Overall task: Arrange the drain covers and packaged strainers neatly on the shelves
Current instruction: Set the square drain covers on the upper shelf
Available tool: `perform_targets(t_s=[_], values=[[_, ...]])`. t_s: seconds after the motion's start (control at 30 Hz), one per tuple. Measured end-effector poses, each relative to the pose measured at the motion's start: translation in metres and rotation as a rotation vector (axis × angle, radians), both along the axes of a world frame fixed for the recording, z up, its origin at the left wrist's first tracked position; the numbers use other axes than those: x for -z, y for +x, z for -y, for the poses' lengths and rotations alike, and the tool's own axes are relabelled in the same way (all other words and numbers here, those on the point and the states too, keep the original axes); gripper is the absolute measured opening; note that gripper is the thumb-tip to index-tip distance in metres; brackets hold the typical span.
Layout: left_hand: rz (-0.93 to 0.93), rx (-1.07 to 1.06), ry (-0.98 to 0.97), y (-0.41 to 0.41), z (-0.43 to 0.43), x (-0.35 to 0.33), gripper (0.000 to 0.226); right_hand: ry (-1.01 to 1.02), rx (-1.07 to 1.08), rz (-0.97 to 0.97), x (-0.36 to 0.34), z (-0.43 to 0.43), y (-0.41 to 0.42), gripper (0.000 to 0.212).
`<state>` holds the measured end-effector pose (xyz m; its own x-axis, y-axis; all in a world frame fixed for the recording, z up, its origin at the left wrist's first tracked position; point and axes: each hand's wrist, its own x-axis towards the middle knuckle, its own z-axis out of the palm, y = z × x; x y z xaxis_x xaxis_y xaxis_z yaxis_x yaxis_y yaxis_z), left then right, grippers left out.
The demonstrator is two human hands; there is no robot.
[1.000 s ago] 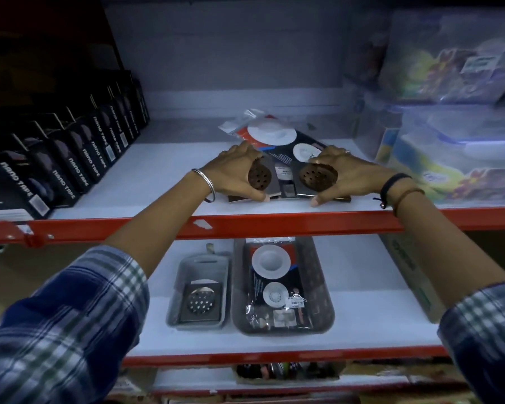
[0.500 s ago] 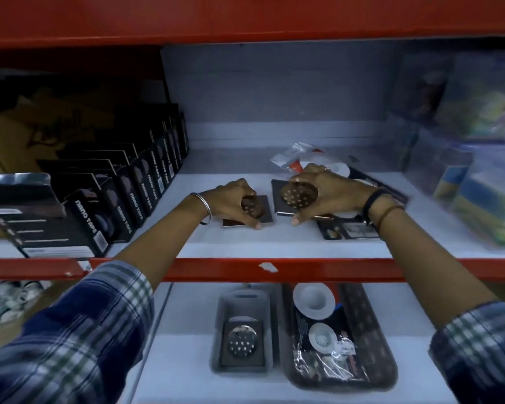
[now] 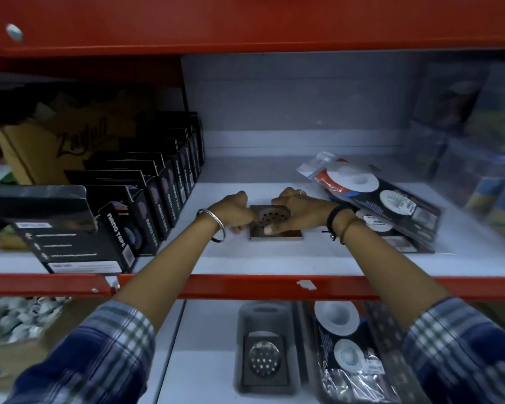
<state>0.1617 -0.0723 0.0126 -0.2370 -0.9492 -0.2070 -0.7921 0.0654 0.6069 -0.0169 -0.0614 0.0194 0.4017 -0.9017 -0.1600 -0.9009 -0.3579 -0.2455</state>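
A square metal drain cover (image 3: 286, 232) with a perforated round centre lies flat on the middle shelf (image 3: 245, 259). My left hand (image 3: 234, 212) is curled against its left edge. My right hand (image 3: 302, 209) lies over its right side with the thumb pressed on the plate. Whether a second cover lies beneath it is hidden. Packaged strainers (image 3: 373, 199) with white discs lie in a loose, skewed pile just right of my right wrist. On the lower shelf a grey tray (image 3: 242, 322) holds another drain cover (image 3: 264, 363), beside a dark tray (image 3: 391, 339) with packaged strainers (image 3: 344, 345).
Black nano tape boxes (image 3: 146, 211) stand in a row along the left of the middle shelf, with a cardboard box (image 3: 56, 147) behind. Clear plastic containers (image 3: 478, 170) fill the right side. A red shelf rail (image 3: 245, 287) runs across the front, and another red beam (image 3: 245, 21) hangs overhead.
My hands each held a separate drain cover side by side; they have come together and only one cover shows between them. The view has risen and moved closer to the middle shelf.
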Motion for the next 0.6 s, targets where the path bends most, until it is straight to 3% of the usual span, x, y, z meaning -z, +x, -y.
perform_targets(t_s=[0.07, 0.23, 0.3, 0.37, 0.47, 0.53, 0.6], values=[[-0.047, -0.003, 0.005, -0.001, -0.002, 0.002, 0.039, -0.078, 0.121, -0.005, 0.002, 0.0, -0.003, 0.081], [-0.109, -0.037, 0.031, -0.002, -0.007, 0.001, 0.044, -0.057, 0.225, 0.009, 0.009, 0.0, -0.001, 0.05], [-0.041, -0.063, -0.038, -0.005, -0.01, -0.002, 0.043, -0.118, 0.254, 0.064, 0.006, -0.007, -0.005, 0.058], [0.007, -0.094, -0.192, -0.013, -0.012, -0.007, 0.058, -0.218, 0.274, 0.166, -0.003, -0.015, -0.017, 0.065], [-0.142, -0.087, -0.334, -0.045, -0.024, -0.018, 0.057, -0.399, 0.341, 0.308, -0.02, -0.025, -0.055, 0.055], [-0.226, -0.045, -0.3, -0.08, -0.035, -0.02, 0.05, -0.484, 0.417, 0.332, -0.023, -0.023, -0.097, 0.044], [-0.298, -0.014, -0.188, -0.114, -0.046, -0.018, 0.045, -0.435, 0.527, 0.262, -0.022, -0.016, -0.142, 0.047]])
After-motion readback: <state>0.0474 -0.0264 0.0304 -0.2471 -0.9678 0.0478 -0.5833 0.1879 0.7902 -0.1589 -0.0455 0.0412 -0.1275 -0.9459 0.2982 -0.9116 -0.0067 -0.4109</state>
